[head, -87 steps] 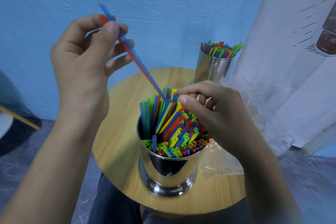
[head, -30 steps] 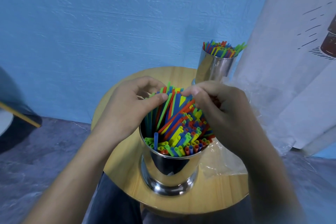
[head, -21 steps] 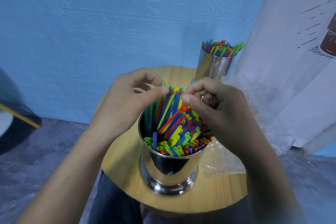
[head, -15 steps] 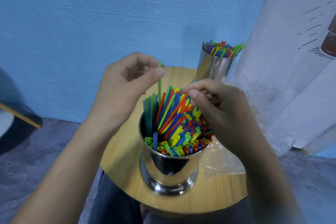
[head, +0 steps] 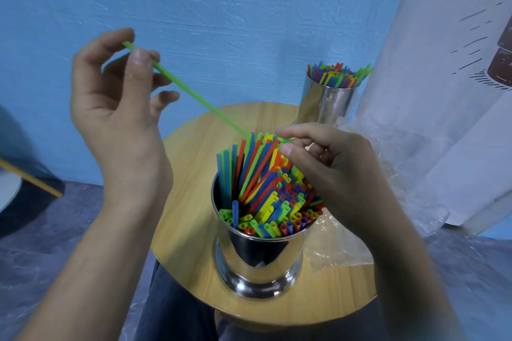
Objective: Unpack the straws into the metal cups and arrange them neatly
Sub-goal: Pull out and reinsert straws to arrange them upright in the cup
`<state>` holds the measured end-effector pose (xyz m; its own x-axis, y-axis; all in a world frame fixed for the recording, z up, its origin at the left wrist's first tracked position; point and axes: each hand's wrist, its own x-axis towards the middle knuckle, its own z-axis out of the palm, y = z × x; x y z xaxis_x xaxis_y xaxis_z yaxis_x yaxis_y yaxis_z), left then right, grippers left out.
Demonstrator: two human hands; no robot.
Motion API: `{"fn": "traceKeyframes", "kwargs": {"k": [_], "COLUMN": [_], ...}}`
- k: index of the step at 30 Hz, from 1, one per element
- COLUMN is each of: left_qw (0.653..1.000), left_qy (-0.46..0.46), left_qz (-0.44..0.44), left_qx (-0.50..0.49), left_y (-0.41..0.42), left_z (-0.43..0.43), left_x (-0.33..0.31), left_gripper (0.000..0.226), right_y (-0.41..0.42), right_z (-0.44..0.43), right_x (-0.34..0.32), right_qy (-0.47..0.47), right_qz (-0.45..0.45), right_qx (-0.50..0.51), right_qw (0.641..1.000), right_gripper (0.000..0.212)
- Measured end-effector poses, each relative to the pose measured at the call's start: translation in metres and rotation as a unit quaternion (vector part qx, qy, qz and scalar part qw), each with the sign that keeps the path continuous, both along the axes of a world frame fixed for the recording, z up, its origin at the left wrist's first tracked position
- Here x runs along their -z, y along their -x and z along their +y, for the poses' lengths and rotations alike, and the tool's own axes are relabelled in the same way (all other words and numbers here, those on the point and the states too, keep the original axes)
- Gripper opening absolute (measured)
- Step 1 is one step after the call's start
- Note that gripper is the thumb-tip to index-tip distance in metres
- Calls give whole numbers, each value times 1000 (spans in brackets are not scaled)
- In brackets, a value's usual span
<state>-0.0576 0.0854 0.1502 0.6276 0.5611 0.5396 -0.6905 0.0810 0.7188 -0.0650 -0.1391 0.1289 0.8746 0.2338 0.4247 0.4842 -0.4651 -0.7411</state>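
Green straw [head: 194, 94] slants from the upper left down to the right; its top end is pinched between thumb and forefinger of the left hand [head: 116, 108], which is raised above and beyond the desk's left edge; that grip is closed tight on the straw, the other fingers spread loosely apart; the straw's lower end reaches the tops of the packed straws [head: 266, 194] just by the right hand's fingertips, though whether it is in among them cannot be told; packed straws are red, blue, green and yellow, and fill the near metal cup [head: 257, 260]; those on the far side stand tall and lean, those on the near side sit lower with open ends showing; near metal cup stands upright by the desk's near edge, about mid-width; right hand [head: 332, 169] hovers over the cup's right side, fingers curled, thumb and forefinger close together at the straw tops; whether that grip has hold of any straw cannot be told; clear plastic wrap [head: 340, 246] lies crumpled along the desk's right edge, just beside the near cup; far metal cup [head: 324, 102] stands upright at the far right edge, also full of coloured straws [head: 336, 75]; desk [head: 188, 230] is round, light wood; blue wall [head: 221, 8] behind; white printed sheet [head: 443, 91] hangs at the right; grey floor [head: 41, 230] below
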Motion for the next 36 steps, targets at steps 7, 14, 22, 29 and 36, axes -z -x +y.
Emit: {"fn": "traceKeyframes", "kwargs": {"k": [7,14,22,29,36], "left_qw": [999,988,962,951,862], "left_qy": [34,108,180,-23,-271], "left_qz": [15,66,130,271,333], "left_qx": [8,90,156,145,270], "left_y": [2,5,13,14,20], "left_z": [5,5,2,5,9], "left_x": [4,17,27,44,52], "left_gripper": [10,4,6,6,43], "right_y": [-1,-2,-1,0,-2], "right_z": [1,2,-2,-7,-19], "right_x": [0,1,-1,-5,-21], "right_qy": [14,-26,-70,-271,-382], "right_qz": [-20,-42,-45,12,-9], "right_qx": [28,25,32,38,72], "right_qw": [999,998,996,962,921], "right_gripper": [37,17,15,12,17]}}
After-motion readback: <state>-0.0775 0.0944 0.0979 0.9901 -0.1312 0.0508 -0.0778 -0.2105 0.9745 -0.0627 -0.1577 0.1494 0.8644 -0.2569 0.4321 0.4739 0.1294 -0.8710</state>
